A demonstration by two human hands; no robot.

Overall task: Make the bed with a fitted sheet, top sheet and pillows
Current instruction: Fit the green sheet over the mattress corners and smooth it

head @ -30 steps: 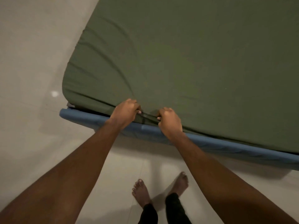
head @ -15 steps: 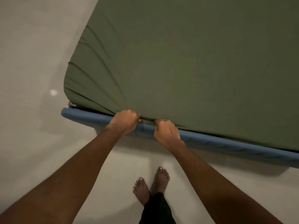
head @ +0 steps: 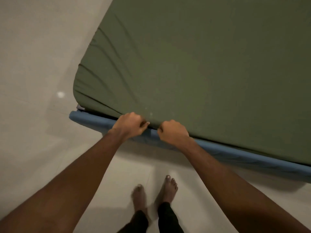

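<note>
Gripping the near edge of a dark green fitted sheet point(head: 202, 73), both of the person's hands are closed tight on the fabric, knuckles up, with the fingers curled under the hem. The left hand point(head: 130, 126) and the right hand point(head: 173, 132) sit just beside each other, with a short bunch of sheet pulled between them. Beyond the grip, the sheet spreads smooth and flat across the bed and fills the view up and to the right. To the left of the grip, the sheet wraps a rounded corner, and long creases fan from that corner towards the left hand. Directly under the hands, a blue padded layer point(head: 235, 153) sticks out from beneath the green sheet; it runs left past the corner and right to the frame's edge. Both wrists cross over this blue strip. Bare forearms reach back from the grip to the lower corners of the view. Below the grip, on a pale glossy floor point(head: 33, 64), stand two bare feet: the left foot point(head: 139, 195) is blurred, while the right foot point(head: 168, 187) is sharp and set slightly nearer the bed. Dark trouser legs point(head: 165, 216) cover the ankles. Well to the left of the hands, a small bright light spot point(head: 60, 94) reflects off the floor.
</note>
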